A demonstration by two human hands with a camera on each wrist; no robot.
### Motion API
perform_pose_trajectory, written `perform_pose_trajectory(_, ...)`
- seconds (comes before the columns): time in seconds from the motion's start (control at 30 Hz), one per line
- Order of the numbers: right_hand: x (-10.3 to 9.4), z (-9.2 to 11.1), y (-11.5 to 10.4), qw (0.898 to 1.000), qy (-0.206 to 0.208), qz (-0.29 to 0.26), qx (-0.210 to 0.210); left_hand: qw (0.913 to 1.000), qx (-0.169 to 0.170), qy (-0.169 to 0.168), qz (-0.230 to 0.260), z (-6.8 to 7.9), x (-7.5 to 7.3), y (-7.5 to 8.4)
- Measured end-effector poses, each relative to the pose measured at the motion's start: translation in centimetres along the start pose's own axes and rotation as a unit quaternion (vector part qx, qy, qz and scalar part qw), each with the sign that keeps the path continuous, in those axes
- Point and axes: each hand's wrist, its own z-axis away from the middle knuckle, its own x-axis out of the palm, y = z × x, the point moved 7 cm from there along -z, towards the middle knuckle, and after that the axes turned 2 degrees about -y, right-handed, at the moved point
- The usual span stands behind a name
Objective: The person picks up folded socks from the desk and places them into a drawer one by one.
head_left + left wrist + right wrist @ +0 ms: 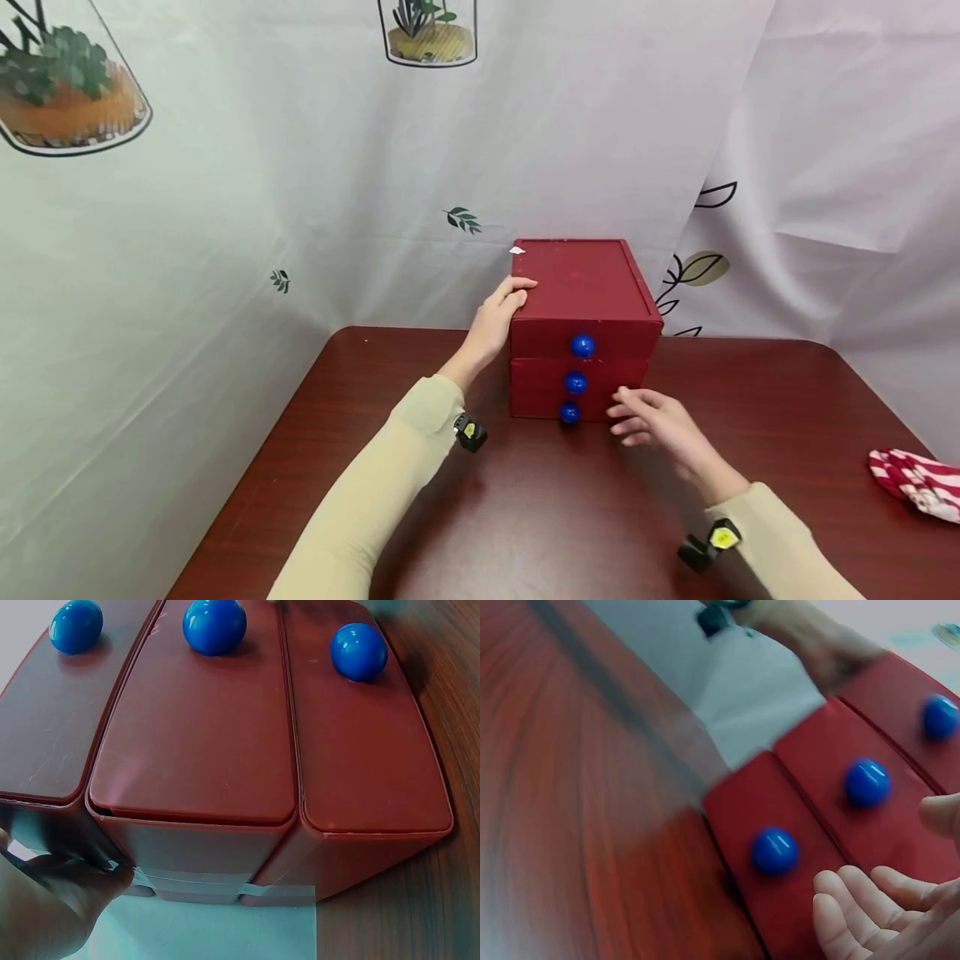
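A small dark red chest of drawers (573, 279) stands at the back of the table. Its front has three drawers, each with a round blue knob (582, 346); all look closed. My left hand (491, 321) rests on the chest's upper left edge, fingers over the top. In the left wrist view its thumb (105, 881) touches the side wall. My right hand (660, 425) is at the chest's lower right front, fingers loosely spread and holding nothing. In the right wrist view these fingers (859, 904) are near the bottom and middle knobs, apart from them.
The chest stands on a dark reddish-brown wooden table (405, 367). A red and white striped cloth item (918, 479) lies at the table's right edge. Pale printed curtains (360, 183) hang behind and to the left.
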Motion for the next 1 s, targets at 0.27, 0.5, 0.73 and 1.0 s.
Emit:
perform_pose_trajectory(0.27,-7.3,2.8,-0.9,0.996,0.052,-0.036,-0.063,0.9999,-0.001,-0.007,0.009,-0.3,0.3,0.2)
perform_pose_trajectory(0.5,-13.0,5.1,-1.2,0.974,0.170,0.118,-0.095,1.0000,-0.003,-0.002,0.005,-0.3,0.3,0.2)
perform_pose_trajectory(0.73,-19.2,9.1,-2.0,0.852,0.367,0.371,-0.049,0.9999,-0.001,-0.010,0.011,-0.4,0.5,0.2)
perform_pose_trajectory(1.0,-27.8,10.0,4.5,0.825,0.434,0.361,0.026,1.0000,-0.003,-0.005,-0.003,-0.4,0.3,0.1)
